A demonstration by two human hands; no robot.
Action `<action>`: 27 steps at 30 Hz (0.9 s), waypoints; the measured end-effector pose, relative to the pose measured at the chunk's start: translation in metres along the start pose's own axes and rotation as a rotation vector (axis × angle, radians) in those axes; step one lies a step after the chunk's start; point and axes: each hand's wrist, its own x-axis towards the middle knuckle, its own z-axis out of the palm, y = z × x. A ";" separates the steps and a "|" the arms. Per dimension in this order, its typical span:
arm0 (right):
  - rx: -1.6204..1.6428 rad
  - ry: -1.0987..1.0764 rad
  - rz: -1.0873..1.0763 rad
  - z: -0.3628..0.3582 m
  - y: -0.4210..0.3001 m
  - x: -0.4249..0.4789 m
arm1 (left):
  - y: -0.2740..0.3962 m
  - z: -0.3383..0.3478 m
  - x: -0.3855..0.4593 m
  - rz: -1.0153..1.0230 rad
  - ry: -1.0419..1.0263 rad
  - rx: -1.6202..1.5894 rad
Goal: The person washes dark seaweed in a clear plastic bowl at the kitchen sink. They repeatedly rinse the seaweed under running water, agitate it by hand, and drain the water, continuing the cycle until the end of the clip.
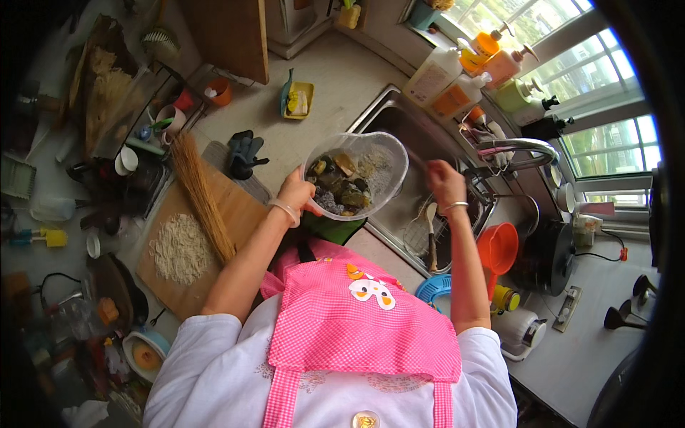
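My left hand (297, 191) grips the rim of a clear, heart-shaped plastic bowl (393, 197). Dark wet stones or shells (348, 192) lie in it, with grey gravel-like material and some cloudy water around them. The bowl is held near the front left edge of a stainless steel sink (390, 222). Over the sink, to the right of the bowl, is my right hand (446, 182), its fingers curled and blurred; whether they hold something thin cannot be made out. Below it in the basin are a wire strainer (417, 235) and a light-headed utensil with a dark handle (432, 235).
A wooden board (184, 195) at left bears a pale crumbly heap (182, 249) and a straw whisk broom (200, 198). Pump bottles (433, 75) line the window side. The faucet (516, 144) arches over the sink's right; a red dipper (497, 249) stands near my right forearm.
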 end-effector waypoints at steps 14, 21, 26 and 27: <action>-0.559 -0.799 -1.119 0.198 -0.130 -0.016 | -0.020 -0.062 0.021 0.143 0.112 0.327; -0.513 -0.879 -0.604 0.141 -0.132 -0.020 | -0.021 -0.053 0.014 0.166 0.379 0.743; -0.370 -0.397 -0.619 0.123 -0.148 0.013 | 0.026 -0.014 0.003 0.214 0.544 1.003; -0.362 -0.297 -0.639 0.136 -0.135 0.023 | 0.026 -0.012 0.006 0.221 0.538 0.999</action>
